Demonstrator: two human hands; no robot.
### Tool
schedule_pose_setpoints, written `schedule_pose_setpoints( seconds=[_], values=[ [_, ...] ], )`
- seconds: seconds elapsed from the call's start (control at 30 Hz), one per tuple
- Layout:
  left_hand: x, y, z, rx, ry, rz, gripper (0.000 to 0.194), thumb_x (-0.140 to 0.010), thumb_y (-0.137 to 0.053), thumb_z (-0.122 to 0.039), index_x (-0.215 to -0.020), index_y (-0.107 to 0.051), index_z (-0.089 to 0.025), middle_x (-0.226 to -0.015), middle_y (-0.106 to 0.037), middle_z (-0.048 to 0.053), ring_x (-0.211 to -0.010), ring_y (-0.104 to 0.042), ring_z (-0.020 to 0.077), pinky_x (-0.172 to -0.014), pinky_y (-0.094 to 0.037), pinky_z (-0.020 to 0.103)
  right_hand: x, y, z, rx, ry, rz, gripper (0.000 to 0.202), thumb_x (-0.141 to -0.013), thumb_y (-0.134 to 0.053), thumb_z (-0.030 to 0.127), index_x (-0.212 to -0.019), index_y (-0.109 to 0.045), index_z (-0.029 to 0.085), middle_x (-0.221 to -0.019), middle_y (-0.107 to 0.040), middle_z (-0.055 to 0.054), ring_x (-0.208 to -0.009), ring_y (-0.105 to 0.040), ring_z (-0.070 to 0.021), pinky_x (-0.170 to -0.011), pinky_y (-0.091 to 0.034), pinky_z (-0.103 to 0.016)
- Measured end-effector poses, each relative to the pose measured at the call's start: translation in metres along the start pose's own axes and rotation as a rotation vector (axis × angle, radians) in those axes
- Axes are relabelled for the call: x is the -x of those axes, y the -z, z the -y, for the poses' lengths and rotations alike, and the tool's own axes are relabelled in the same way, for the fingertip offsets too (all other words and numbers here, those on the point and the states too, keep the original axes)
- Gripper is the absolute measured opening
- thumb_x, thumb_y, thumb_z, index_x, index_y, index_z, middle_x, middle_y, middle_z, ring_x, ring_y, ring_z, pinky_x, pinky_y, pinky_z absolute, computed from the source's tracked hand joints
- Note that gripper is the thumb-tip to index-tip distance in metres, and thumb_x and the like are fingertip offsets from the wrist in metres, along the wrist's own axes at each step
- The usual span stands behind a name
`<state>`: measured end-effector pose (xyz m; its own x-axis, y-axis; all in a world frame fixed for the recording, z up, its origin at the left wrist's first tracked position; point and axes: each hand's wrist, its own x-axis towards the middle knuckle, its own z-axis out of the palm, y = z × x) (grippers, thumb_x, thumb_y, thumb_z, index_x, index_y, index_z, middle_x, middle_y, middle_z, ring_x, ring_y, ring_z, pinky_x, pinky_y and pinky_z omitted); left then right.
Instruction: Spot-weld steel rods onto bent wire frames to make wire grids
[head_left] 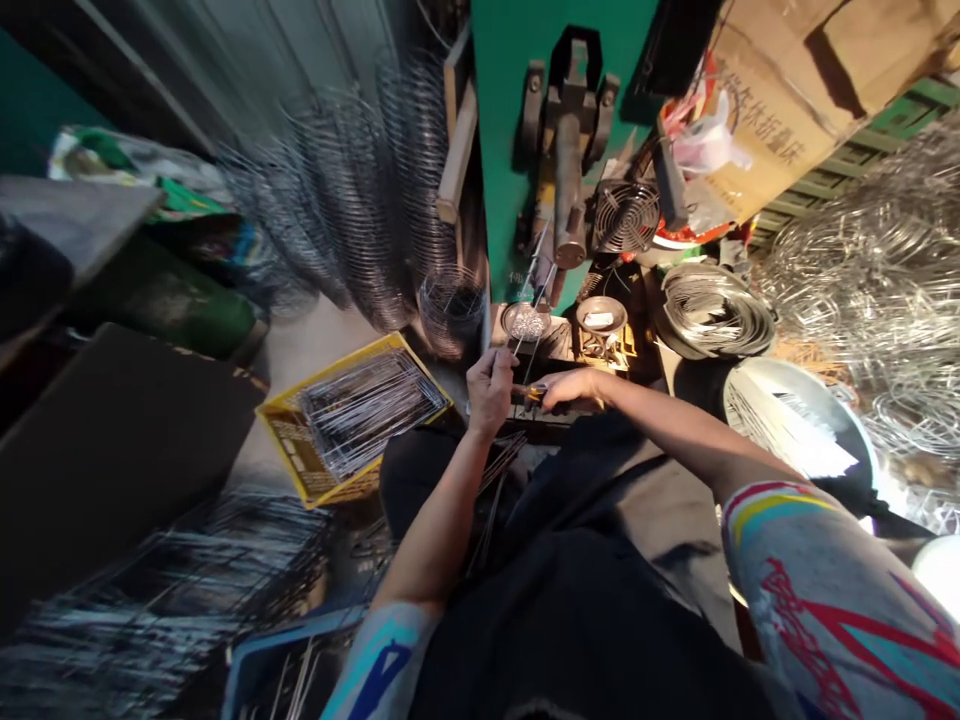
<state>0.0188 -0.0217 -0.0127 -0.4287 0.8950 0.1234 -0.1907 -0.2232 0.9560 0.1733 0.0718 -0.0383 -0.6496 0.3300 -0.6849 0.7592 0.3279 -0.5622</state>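
Observation:
Fingers pinched, my left hand holds a thin metal wire that points up toward the green machine. Just to its right, my right hand is closed around a small tool with an orange-brown part, perhaps pliers; its details are blurred. The two hands are close together, above my lap and in front of the machine. Beyond them sits a small round dish of shiny metal bits. More thin rods lie below my left hand, by my legs.
On the left stand a yellow crate of metal rods, stacked wire rings and a blue bin. A wire coil, a round tub, a cardboard box and heaped wire parts are on the right.

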Motion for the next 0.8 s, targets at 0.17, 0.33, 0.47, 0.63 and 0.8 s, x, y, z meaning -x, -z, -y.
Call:
schedule_pose_setpoints(
  seconds=[0.17, 0.33, 0.47, 0.63, 0.8],
  values=[
    [-0.010, 0.008, -0.005, 0.066, -0.001, -0.029, 0.035, -0.089, -0.062, -0.047, -0.073, -0.062, -0.017, -0.047, -0.032, -0.009, -0.039, -0.025, 0.0052, -0.038, -0.020, 0.018, -0.001, -0.014, 0.004, 0.073, -0.011, -0.101, 0.034, -0.073, -0.065, 0.015, -0.107, -0.068, 0.019, -0.106, -0.071, -0.004, -0.095, -0.066, -0.0217, -0.078, -0.052, -0.026],
    [-0.018, 0.028, -0.007, 0.139, 0.065, -0.078, 0.040, -0.084, -0.067, -0.054, -0.074, -0.061, -0.016, -0.047, -0.032, -0.010, -0.037, -0.026, 0.0043, -0.035, -0.021, 0.017, 0.023, -0.020, 0.010, 0.179, -0.059, -0.184, 0.032, -0.078, -0.059, 0.016, -0.109, -0.066, 0.017, -0.112, -0.071, -0.012, -0.099, -0.067, -0.0248, -0.079, -0.050, -0.028],
    [-0.020, 0.041, -0.002, 0.225, 0.134, -0.129, 0.038, -0.081, -0.071, -0.052, -0.076, -0.056, -0.017, -0.047, -0.030, -0.013, -0.034, -0.026, 0.0039, -0.034, -0.025, 0.016, 0.052, -0.018, 0.013, 0.227, -0.137, -0.238, 0.031, -0.078, -0.059, 0.017, -0.108, -0.064, 0.017, -0.102, -0.072, -0.013, -0.090, -0.069, -0.0251, -0.072, -0.049, -0.029],
    [-0.008, 0.052, 0.013, 0.009, 0.183, -0.058, 0.028, -0.084, -0.069, -0.040, -0.086, -0.049, -0.020, -0.060, -0.056, -0.007, -0.048, -0.055, 0.0081, -0.047, -0.046, 0.017, 0.088, -0.013, 0.013, 0.254, -0.273, -0.369, 0.045, -0.081, -0.058, 0.021, -0.124, -0.052, 0.013, -0.111, -0.068, -0.020, -0.100, -0.067, -0.0321, -0.078, -0.049, -0.036],
    [0.014, 0.062, 0.031, 0.082, 0.431, 0.076, 0.036, -0.086, -0.067, -0.036, -0.108, -0.042, -0.025, -0.070, -0.064, -0.007, -0.051, -0.064, 0.0114, -0.053, -0.052, 0.022, 0.108, -0.016, 0.012, 0.281, -0.371, -0.485, 0.054, -0.085, -0.055, 0.025, -0.135, -0.039, 0.010, -0.120, -0.064, -0.025, -0.111, -0.063, -0.0359, -0.093, -0.045, -0.046]
  ],
)
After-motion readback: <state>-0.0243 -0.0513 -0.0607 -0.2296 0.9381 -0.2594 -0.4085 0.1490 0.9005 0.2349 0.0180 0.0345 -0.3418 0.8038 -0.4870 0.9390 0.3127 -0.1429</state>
